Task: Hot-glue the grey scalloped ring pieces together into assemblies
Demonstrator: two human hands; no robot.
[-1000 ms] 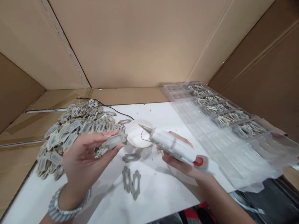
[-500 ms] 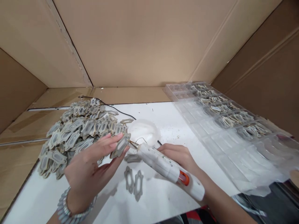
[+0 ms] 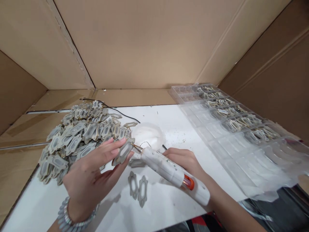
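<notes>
Pinched between the thumb and fingers of my left hand [image 3: 96, 167] is a grey, frame-shaped flat piece [image 3: 123, 151], tilted up off the table. My right hand [image 3: 185, 161] is wrapped round a white pen-shaped power tool [image 3: 169, 170] with an orange switch. Its thin metal tip meets the upper right end of the grey piece. Beneath the tool, two loose grey frame pieces [image 3: 143, 190] lie side by side. Another grey piece [image 3: 137, 163] lies partly hidden behind my left fingers. A translucent round white dish [image 3: 151, 133] stands just behind the tip.
To the left is a large heap of similar grey pieces [image 3: 72, 135]. A clear compartment tray [image 3: 205, 135] on the right holds metal-looking pieces [image 3: 241, 122] in several compartments. A black cable [image 3: 120, 113] runs behind the dish. Cardboard walls [image 3: 145, 45] enclose the table.
The view has shifted very slightly. Both hands, the grey piece and the tool keep nearly the same position, with the tip still at the piece's end.
</notes>
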